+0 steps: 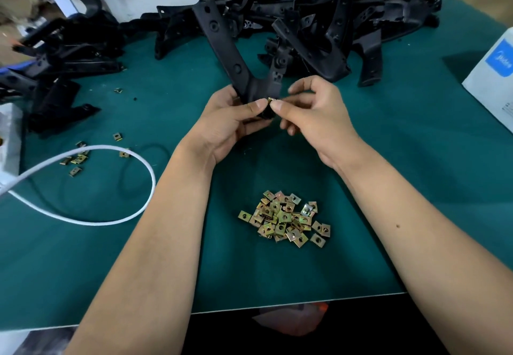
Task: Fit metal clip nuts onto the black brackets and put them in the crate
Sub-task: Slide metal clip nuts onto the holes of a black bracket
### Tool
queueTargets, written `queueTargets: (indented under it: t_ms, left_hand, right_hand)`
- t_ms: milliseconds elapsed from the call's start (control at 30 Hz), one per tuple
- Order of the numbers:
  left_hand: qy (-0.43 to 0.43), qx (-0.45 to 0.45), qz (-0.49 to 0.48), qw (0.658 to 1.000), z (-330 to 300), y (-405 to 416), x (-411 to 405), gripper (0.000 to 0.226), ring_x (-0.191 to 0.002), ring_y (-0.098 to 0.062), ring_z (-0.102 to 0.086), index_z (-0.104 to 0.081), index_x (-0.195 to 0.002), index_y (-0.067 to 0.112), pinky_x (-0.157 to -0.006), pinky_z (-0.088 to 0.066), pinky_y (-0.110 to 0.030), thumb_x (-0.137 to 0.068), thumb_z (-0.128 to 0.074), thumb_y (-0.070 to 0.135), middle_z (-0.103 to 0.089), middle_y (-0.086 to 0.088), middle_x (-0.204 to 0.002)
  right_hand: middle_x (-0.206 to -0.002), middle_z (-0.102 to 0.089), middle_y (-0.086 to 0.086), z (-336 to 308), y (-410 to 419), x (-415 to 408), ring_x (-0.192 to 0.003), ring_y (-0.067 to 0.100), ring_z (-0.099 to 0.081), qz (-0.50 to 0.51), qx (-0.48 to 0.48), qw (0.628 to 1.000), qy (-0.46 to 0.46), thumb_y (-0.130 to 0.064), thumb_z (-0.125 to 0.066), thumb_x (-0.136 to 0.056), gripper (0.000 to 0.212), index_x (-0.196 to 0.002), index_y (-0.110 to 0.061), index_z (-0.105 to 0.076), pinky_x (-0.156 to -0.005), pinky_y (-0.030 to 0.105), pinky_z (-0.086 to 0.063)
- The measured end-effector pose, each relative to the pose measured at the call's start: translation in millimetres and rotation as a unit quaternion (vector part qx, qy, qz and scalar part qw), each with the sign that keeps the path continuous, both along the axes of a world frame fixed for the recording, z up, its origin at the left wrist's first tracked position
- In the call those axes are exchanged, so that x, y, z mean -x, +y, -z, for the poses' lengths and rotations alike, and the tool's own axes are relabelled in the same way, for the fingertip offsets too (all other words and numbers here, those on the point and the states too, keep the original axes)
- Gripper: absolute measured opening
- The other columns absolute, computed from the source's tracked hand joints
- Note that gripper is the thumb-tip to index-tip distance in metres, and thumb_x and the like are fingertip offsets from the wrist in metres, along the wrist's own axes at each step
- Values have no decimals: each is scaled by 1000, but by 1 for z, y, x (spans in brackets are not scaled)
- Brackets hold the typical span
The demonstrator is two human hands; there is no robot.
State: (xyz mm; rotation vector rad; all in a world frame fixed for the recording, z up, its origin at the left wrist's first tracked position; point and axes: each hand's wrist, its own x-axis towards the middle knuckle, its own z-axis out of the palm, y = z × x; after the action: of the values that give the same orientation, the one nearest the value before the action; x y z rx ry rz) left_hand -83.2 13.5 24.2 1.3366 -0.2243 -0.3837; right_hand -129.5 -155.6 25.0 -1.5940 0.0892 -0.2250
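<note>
Nearest the camera, in the lower middle of the frame, lies a loose heap of small square brass-coloured metal clip nuts (286,220) on the dark green mat of the worktable (402,188). Above it, at the centre, the left hand (236,121) is curled round the lower end of a long black plastic bracket with a forked, Y-shaped body (222,46), thumb pressed on top. The right hand (316,116) pinches one brass-coloured clip nut (270,101) between thumb and forefinger right at the bracket's near tab, the remaining fingers loosely bent.

The bracket looks stiff and light for its length, so a grip close to the tab being fitted, as here, should keep it from levering about. The clip nut is tiny, springy sheet metal, probably with sharp edges; I judge it is best held by its flat faces and pushed on square, or it may skew or slip out of the fingertips.

More black brackets are piled across the upper frame (347,16) and at the left (50,57). Scattered clip nuts (76,159) and a looped white cable (133,157) lie at the left, a white carton (494,77) at the right edge. No crate is clearly in view.
</note>
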Motion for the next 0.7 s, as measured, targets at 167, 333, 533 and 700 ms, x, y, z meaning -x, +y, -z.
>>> queueTargets:
  t_ms: [167,333,533,700]
  left_hand:
    - [11,45,-104,993,0,8,-7,22,-86,-24,-70,-60,-118,-3,-79,-61,-37,-97,-62,-3,-70,-13,-97]
    - [38,102,-177,978,0,22,-16,16,-74,-16,-69,-59,-108,8,-60,-49,-23,-94,-64,1,-73,-7,-96]
    - [63,135,-171,974,-1,23,-14,15,-75,-18,-69,-59,-108,2,-67,-53,-25,-93,-60,0,-76,-10,-97]
    - [73,158,-183,968,-1,20,-12,20,-79,-21,-70,-53,-101,11,-72,-55,-31,-90,-61,-4,-71,-14,-101]
  right_hand:
    - [-81,-64,-10,-6,22,10,-72,4,-57,-93,376,916,-107,-39,-87,-78,31,-89,-19,-65,-68,24,-46]
    - [-76,-69,-13,-17,38,26,-83,7,-64,-387,463,796,-33,-58,-87,-68,33,-75,-30,-72,-73,29,-51]
    - [-80,-65,-19,-19,41,27,-92,3,-60,-427,458,780,-17,-47,-88,-73,20,-81,-34,-75,-79,24,-47]
    - [-85,-70,-10,-18,30,19,-86,7,-65,-383,449,807,-1,-33,-87,-80,14,-79,-30,-73,-76,24,-50]
